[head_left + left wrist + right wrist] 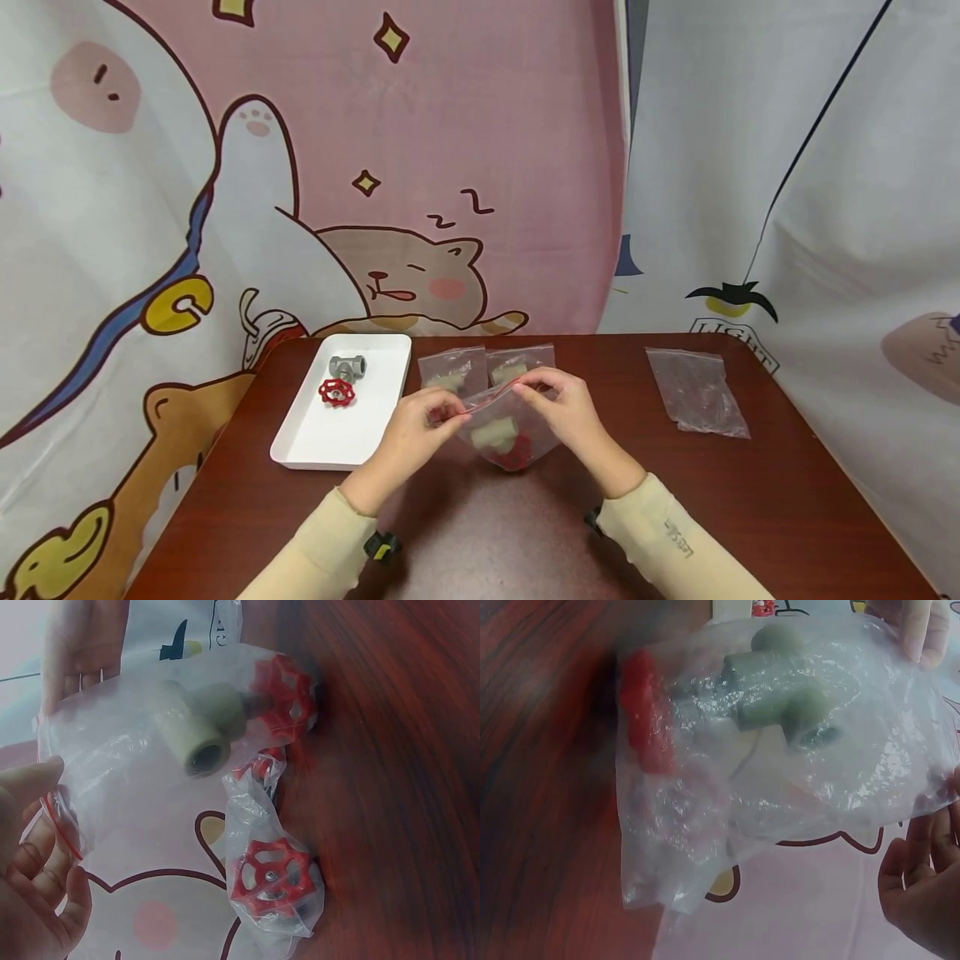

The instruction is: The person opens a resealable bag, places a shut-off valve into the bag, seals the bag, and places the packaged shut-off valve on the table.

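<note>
A clear zip bag (536, 437) with a red strip along its top hangs between both hands. Inside it lies a pale green valve (495, 434) with a red handwheel (284, 700) at the bag's lower end. My left hand (422, 425) pinches one end of the zip edge between thumb and fingers. The other end of that edge is pinched by my right hand (564, 408). Behind the held bag are two more bagged valves, the left bag (459, 363) and the right bag (536, 357), partly hidden by it and the hands.
To the left, a white tray (307, 429) bears a grey metal valve (347, 367) with a red handwheel (337, 392). A flat zip bag (697, 392) lies on the brown table (810, 508) at the right. A printed curtain (525, 167) hangs behind the table's far edge.
</note>
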Demonstrator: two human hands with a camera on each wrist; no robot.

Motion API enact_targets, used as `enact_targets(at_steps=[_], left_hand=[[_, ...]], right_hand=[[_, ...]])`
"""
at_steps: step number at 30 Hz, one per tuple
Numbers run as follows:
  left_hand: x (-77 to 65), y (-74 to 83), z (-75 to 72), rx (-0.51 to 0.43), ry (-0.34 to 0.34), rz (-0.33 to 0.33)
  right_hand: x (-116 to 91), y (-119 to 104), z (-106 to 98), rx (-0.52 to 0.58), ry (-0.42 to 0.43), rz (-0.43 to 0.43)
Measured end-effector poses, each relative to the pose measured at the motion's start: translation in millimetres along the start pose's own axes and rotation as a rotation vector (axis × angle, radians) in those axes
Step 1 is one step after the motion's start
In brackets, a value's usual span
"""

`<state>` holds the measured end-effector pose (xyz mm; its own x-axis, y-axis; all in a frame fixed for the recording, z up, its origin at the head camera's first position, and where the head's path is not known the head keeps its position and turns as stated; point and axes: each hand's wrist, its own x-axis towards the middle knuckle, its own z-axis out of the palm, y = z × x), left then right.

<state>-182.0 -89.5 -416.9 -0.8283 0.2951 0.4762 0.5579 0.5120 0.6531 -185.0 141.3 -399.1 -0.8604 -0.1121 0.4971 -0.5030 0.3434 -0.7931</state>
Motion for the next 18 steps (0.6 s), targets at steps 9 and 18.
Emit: enact_targets(at_steps=[9, 18], left_hand=[[0.6, 0.0, -0.2, 0.014, 0.001, -0.003], [0.6, -0.5, -0.1, -0.003, 0.006, -0.003]], right_hand=[[1, 19, 2, 0.007, 0.017, -0.046], [1, 2, 3, 0.003, 0.042, -0.1]])
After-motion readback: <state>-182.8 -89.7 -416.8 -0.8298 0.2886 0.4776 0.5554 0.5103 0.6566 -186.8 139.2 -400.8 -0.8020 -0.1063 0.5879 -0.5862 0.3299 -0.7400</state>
